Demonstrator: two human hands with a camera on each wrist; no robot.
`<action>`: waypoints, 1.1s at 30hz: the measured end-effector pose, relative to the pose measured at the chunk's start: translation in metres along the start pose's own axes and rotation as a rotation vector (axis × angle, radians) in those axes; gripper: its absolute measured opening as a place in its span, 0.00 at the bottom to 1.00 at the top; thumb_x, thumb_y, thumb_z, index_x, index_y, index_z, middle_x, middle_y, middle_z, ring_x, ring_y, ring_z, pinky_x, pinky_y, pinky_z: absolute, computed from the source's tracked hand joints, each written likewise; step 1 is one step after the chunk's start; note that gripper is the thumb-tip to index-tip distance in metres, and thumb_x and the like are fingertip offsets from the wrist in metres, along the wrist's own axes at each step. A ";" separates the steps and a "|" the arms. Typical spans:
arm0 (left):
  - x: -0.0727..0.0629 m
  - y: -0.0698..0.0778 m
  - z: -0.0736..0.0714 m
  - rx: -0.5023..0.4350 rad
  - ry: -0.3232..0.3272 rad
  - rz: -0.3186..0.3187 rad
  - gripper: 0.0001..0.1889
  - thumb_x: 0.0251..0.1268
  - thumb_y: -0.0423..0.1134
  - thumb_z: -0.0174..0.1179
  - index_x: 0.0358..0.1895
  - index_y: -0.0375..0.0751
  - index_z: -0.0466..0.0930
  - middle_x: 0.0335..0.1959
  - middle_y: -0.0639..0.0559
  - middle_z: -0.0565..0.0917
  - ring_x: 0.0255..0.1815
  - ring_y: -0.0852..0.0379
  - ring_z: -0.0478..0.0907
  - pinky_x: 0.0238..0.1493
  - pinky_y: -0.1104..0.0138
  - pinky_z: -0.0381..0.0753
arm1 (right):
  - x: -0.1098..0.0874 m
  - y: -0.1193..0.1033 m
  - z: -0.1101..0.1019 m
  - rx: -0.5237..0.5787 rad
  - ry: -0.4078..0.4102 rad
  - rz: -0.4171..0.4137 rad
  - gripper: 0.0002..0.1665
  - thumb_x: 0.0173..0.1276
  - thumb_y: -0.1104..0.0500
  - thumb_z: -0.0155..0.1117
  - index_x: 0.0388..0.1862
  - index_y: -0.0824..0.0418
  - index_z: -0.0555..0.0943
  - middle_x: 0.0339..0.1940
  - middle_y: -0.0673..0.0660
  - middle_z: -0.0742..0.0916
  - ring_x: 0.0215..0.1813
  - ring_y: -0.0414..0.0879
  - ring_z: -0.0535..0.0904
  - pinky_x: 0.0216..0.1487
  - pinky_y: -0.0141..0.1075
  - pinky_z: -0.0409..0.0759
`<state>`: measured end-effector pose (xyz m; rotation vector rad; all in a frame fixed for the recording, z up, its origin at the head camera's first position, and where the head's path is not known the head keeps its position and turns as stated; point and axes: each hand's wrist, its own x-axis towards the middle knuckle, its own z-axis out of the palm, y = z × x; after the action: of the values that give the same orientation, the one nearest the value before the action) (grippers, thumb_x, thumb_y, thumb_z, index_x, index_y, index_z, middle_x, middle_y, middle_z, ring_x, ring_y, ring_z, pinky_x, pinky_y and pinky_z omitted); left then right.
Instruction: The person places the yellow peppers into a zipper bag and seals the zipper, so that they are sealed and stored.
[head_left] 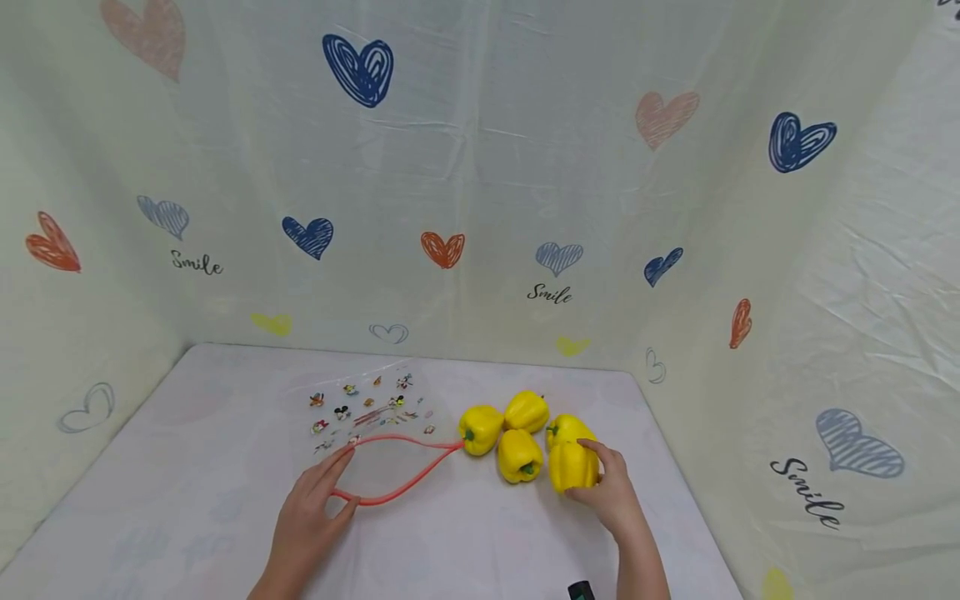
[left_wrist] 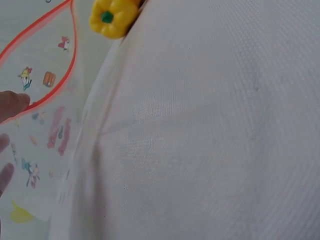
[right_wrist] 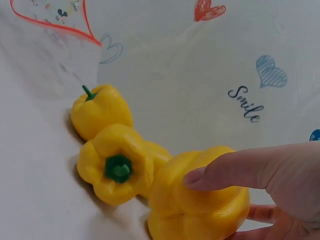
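Note:
A clear zip bag (head_left: 408, 493) with a coral-red rim and small cartoon prints lies on the table, its mouth spread apart. My left hand (head_left: 311, 508) holds the bag's near left end, thumb at one side of the rim and fingertips at the other; in the left wrist view the thumb (left_wrist: 15, 103) touches the red rim. With my right hand (head_left: 611, 492) I grip a yellow bell pepper (head_left: 573, 468), thumb across its side in the right wrist view. Directly behind it sits another yellow pepper (head_left: 573, 427). The held pepper's underside is hidden.
Three more yellow peppers cluster at the bag's right: one by the rim's tip (head_left: 481, 427), one behind (head_left: 527, 411), one in front (head_left: 520, 457). A black cap (head_left: 581, 591) shows at the near edge. Heart-printed sheeting (head_left: 480, 183) walls the table's back and sides.

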<state>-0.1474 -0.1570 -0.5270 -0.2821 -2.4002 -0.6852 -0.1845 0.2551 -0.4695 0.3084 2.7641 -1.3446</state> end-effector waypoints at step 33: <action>-0.002 0.012 0.008 0.036 -0.039 -0.010 0.47 0.30 0.28 0.80 0.65 0.36 0.72 0.64 0.46 0.74 0.56 0.47 0.72 0.51 0.55 0.78 | -0.034 -0.071 0.073 0.195 -0.277 -0.261 0.44 0.46 0.69 0.79 0.62 0.50 0.73 0.65 0.59 0.67 0.55 0.60 0.72 0.50 0.49 0.80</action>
<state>-0.1458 -0.1428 -0.5286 -0.2708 -2.4501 -0.6454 -0.1684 0.1504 -0.4554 -0.2258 2.5125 -1.5796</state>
